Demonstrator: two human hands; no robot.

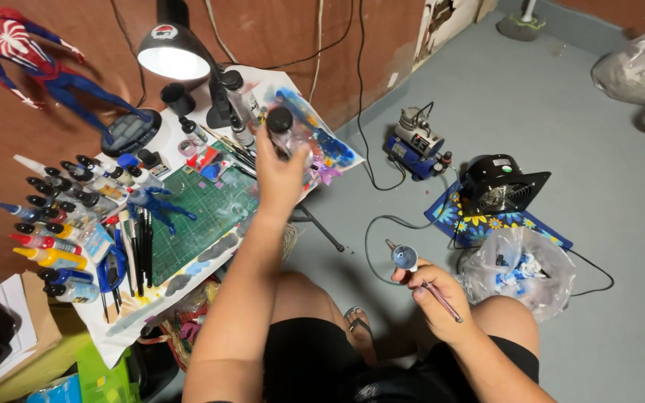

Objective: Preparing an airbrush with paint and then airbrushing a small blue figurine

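The left hand (pixel 281 175) is raised over the far edge of the small work table (pixel 181 287), its fingers wrapped around a small clear bottle with a black cap (pixel 281 128) that it holds upright above the paint-smeared paper (pixel 322 138); the right hand (pixel 438 298) sits low over the right knee, thumb and fingers pinched on the slim body of an airbrush (pixel 419 276), whose blue cup and nozzle point up and to the left; a thin dark hose (pixel 371 231) loops over the grey floor (pixel 561 112) near it, toward a small blue air compressor (pixel 416 145) that stands by the wall

On the table a green cutting mat (pixel 210 209) lies just beside the left forearm, with a small blue figure (pixel 160 203) lying on its left edge; rows of dropper paint bottles (pixel 57 224) with black, red, yellow and blue tips fill the left side, and dark brushes and tools (pixel 139 250) lie between them and the mat; a black desk lamp (pixel 177 52) shines down from the back edge; a red and blue action figure (pixel 27 56) stands on a round black base at the far left

On the floor to the right a black fan (pixel 502 183) rests on a blue flowered cloth (pixel 479 224), and a clear plastic bag (pixel 520 269) sits just beside the right hand
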